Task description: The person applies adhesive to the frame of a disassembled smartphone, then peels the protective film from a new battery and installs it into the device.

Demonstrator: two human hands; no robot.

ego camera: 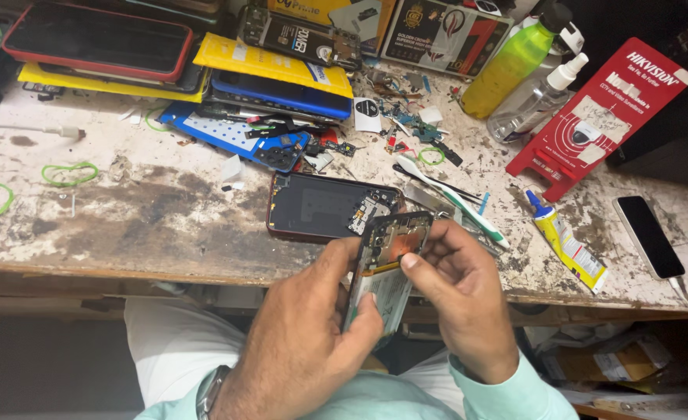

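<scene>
Both hands grip an opened smartphone (386, 268) above the tabletop (126, 218) edge, close to the body.

Left hand (305, 334) wraps the phone's lower left side, thumb pressed on the battery area, fingers (336, 260) clenched behind it; a wristwatch (210, 391) sits on that wrist. Right hand (456, 299) grasps the right edge, thumb on the exposed board near the top. Phone is tilted upright, internals facing the camera, held off the tabletop. Just behind it lies a red-rimmed phone back housing (324, 206), flat on the tabletop. To its right are a toothbrush (449, 198) and a glue tube (565, 245), further right a white phone (649, 236) on a cable. Green spray bottle (511, 66), clear pump bottle (534, 97), stacked phones and small parts crowd the back.
</scene>
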